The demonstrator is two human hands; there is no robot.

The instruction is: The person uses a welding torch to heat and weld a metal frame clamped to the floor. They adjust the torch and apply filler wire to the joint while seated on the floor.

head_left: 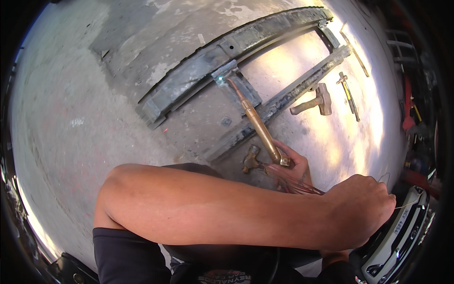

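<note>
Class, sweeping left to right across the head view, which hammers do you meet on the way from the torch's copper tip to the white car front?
Torch's copper tip → small worn hammer → heavy short-handled hammer → slim yellow-and-black-handled hammer → white car front.

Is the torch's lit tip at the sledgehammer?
No, the bright glow from the torch is at the metal crosspiece, while the sledgehammer lies apart from it.
</note>
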